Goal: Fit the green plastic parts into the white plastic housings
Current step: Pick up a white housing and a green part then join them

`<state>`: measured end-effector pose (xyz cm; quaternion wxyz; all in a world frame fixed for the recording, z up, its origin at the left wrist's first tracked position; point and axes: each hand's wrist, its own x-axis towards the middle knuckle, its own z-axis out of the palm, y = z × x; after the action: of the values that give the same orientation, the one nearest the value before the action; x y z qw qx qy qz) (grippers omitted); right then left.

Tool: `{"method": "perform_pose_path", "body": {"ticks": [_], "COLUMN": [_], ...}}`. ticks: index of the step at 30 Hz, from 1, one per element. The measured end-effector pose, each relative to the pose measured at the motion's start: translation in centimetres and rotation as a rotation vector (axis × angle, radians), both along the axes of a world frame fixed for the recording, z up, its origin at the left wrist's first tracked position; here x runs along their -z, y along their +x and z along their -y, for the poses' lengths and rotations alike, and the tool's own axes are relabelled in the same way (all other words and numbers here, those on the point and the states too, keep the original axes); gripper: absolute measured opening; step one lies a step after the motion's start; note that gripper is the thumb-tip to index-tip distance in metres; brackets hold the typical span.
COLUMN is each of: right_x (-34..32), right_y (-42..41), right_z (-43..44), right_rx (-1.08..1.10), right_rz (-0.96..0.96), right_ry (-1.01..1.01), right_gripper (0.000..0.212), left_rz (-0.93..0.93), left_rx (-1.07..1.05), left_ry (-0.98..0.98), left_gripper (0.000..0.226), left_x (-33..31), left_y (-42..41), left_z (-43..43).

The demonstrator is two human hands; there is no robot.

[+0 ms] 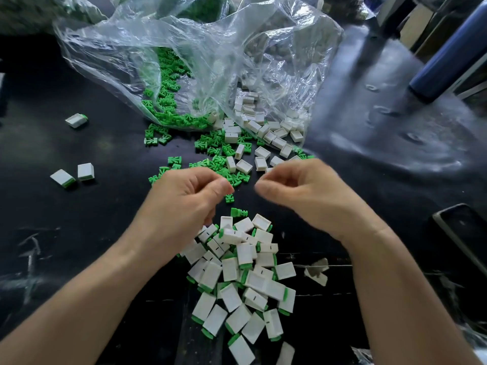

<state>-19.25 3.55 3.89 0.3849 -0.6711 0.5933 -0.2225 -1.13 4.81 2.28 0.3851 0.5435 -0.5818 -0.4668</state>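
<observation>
Biggest thing on the black worktable is the crumpled clear plastic bag at the far side, spilling out stock: a wide scatter of loose green plastic parts on its left, loose open white plastic housings on its right. Plenty left in there, and more behind the film, so by my read this job is nowhere near finished.

Next in size, the near pile of assembled pieces, white boxes with green ends showing, heaped between the forearms. That's the done work, a few dozen at a guess. Three more finished ones lie well apart on the left.

Now the hands, hovering between stock and pile. The left hand is curled, fingertips pinched close; whether it grips a green part, I cannot tell. The right hand is loosely curled too, blurred, nothing visible in it. Single green strays lie just below them.
</observation>
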Motion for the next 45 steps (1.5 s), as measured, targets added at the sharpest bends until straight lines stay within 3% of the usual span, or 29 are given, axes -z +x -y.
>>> {"method": "perform_pose_path", "body": {"ticks": [2, 4, 10, 19, 24, 26, 30, 32, 38, 42, 45], "right_x": [1.0, 1.7, 3.3, 3.4, 3.1, 2.8, 1.4, 1.1, 1.5, 2.4, 3.2], "right_y": [-0.3, -0.2, 0.4, 0.4, 0.5, 0.4, 1.2, 2.2, 3.4, 2.7, 2.8], "right_z": [0.8, 1.5, 2.5, 2.5, 2.3, 2.1, 1.0, 0.2, -0.2, 0.6, 1.2], "right_rx": [0.201, 0.294, 0.241, 0.218, 0.208, 0.231, 0.181, 0.098, -0.003, 0.104, 0.045], "right_rz": [-0.108, -0.222, -0.435, -0.471, -0.449, -0.362, 0.167, 0.326, 0.337, -0.024, -0.294], "right_ry": [-0.181, -0.275, -0.315, -0.326, -0.37, -0.382, -0.299, -0.245, -0.244, -0.317, -0.295], "right_gripper": [0.006, 0.013, 0.027, 0.007, 0.013, 0.014, 0.016, 0.022, 0.019, 0.025, 0.033], "left_rz": [0.043, 0.054, 0.057, 0.073, 0.064, 0.063, 0.044, -0.022, -0.111, -0.179, -0.16], "left_rx": [0.033, 0.048, 0.039, 0.032, 0.006, -0.005, -0.041, -0.044, -0.127, -0.155, -0.128], "left_ry": [-0.003, 0.002, -0.007, 0.015, 0.021, 0.017, -0.009, -0.024, -0.067, -0.053, -0.057], "left_gripper": [0.021, 0.021, 0.019, 0.018, 0.016, 0.012, 0.018, 0.023, 0.011, 0.016, 0.018], "left_x": [0.2, 0.1, 0.1, 0.1, 0.3, 0.2, 0.0, -0.3, -0.3, -0.3, -0.5], "left_y": [-0.2, -0.3, 0.0, 0.0, -0.1, -0.1, 0.0, -0.1, 0.1, 0.2, 0.2], "left_z": [-0.2, -0.3, -0.3, -0.2, -0.2, -0.2, -0.1, -0.2, 0.0, 0.2, 0.0]}}
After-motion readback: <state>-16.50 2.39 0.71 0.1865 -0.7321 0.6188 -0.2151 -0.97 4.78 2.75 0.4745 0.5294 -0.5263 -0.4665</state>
